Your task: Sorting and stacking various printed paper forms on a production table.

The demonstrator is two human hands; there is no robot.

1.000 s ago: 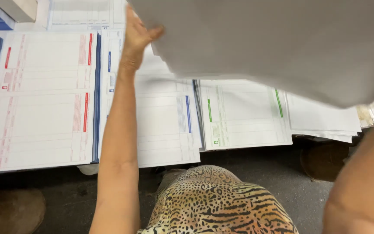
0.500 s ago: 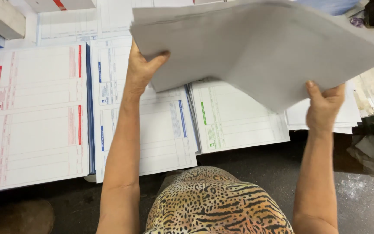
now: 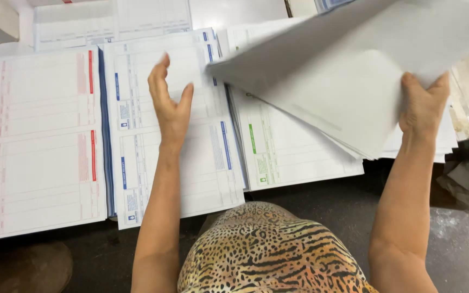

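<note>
Grey sheets point(image 3: 354, 81) hide green forms point(image 3: 294, 146) | right hand point(image 3: 422, 106) grips | left hand point(image 3: 170, 103) open

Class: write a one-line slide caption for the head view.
Right hand lifts grey sheets; open left hand hovers over blue-printed forms.

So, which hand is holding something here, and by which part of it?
The right hand grips a sheaf of grey sheets at its lower right edge. The left hand is open above the blue-printed forms, holding nothing.
</note>
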